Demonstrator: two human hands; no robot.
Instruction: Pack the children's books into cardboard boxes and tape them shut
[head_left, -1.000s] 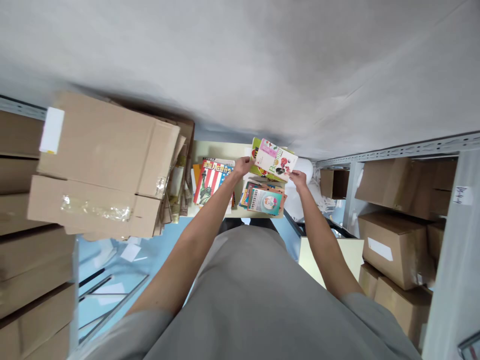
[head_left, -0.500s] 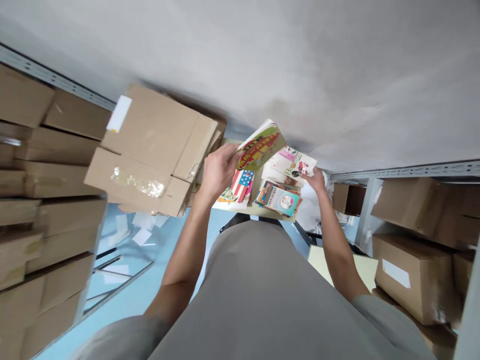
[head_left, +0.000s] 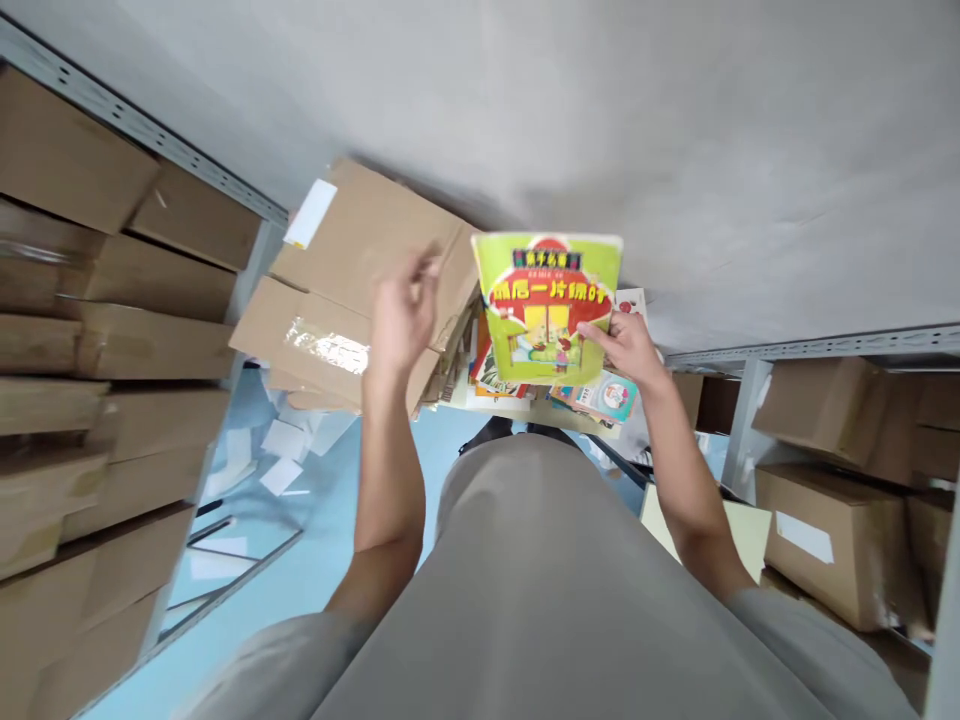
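My right hand (head_left: pixel 630 350) grips a green and red picture book (head_left: pixel 551 345) by its right edge, thumb on the front cover. The cover, with yellow characters and a drawn window, faces me. My left hand (head_left: pixel 406 318) is raised left of the book, apart from it, over the flattened cardboard. Its bent fingers are somewhat blurred, with a gap between them and nothing seen in them. Under the held book, other books (head_left: pixel 495 372) show partly, and a teal book (head_left: pixel 615 397) lies on a small pile to the right. A white book (head_left: pixel 632 300) is mostly hidden behind my right hand.
Flattened cardboard boxes (head_left: pixel 330 300) lean against the grey wall (head_left: pixel 675 150) on the left. Racks of cartons stand on both sides, with brown cartons (head_left: pixel 157 340) at left and a labelled carton (head_left: pixel 825 540) at right. Papers (head_left: pixel 283 445) lie on the blue floor.
The green picture book has passed from my left hand to my right, and its cover has turned toward me. My left hand has let go and moved left. The view has shifted slightly.
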